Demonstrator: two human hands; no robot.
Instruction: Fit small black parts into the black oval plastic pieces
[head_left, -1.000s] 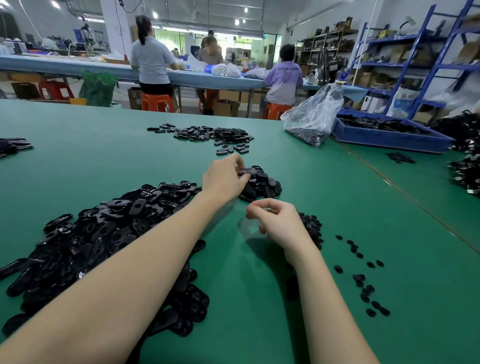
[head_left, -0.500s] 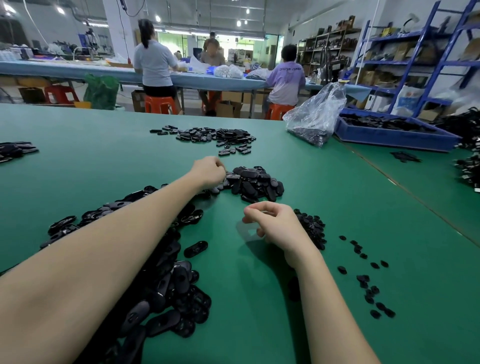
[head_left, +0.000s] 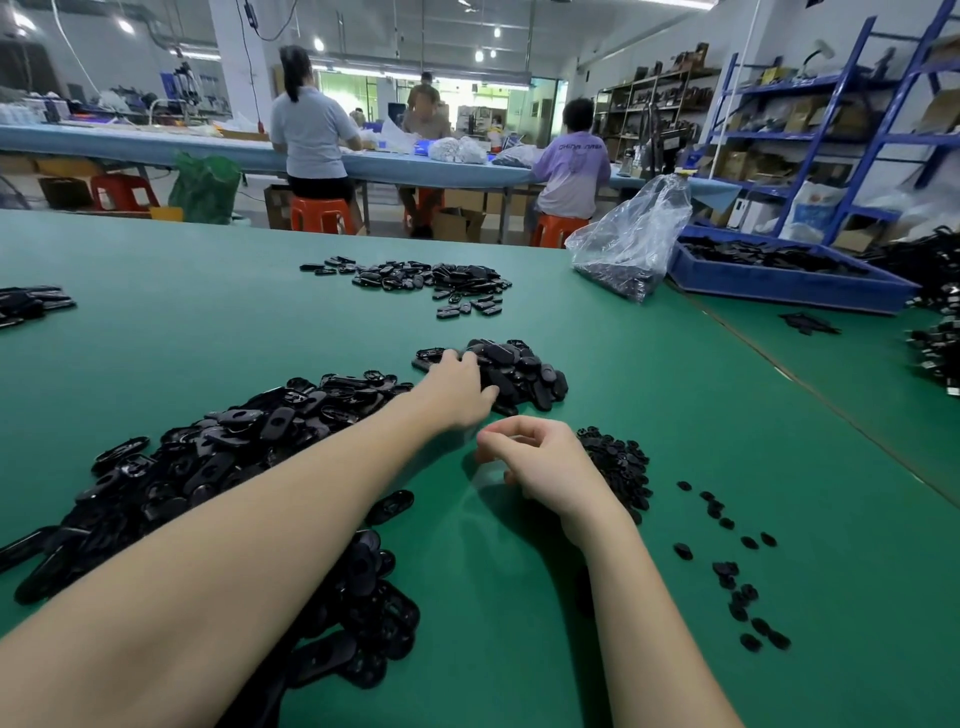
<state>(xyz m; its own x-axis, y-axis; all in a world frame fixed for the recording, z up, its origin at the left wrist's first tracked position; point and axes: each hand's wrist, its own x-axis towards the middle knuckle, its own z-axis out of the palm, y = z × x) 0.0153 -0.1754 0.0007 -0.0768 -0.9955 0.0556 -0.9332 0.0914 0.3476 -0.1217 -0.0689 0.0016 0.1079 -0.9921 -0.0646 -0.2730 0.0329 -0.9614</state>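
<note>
Most of the work is judged still ahead. Far left, a small stack (head_left: 31, 304) of black pieces is seen at the table (head_left: 208, 322) edge (status not readable). Next, a big heap of ovals (head_left: 218, 457) is spread under the left forearm; open slots are visible in several, so these are taken as unfitted stock. Further back, a loose scatter (head_left: 431, 283) is laid out, fitted or not cannot be told. Centre, a smaller pile (head_left: 519, 371) sits at the left hand (head_left: 457, 387); its fingers are laid over the pile's near-left edge, slightly bent, and whether a piece is actually gripped cannot be told. This pile is judged the done output, far smaller than the heap. The right hand (head_left: 540, 462) is held just above the table, fingers curled with thumb and forefinger nearly closed; a small part may be pinched, not resolvable. Just right of it, the small parts (head_left: 618, 467) are heaped, with strays (head_left: 732, 571) trailing further right. A bag (head_left: 628, 249) and blue tray (head_left: 789, 283) hold more stock.
</note>
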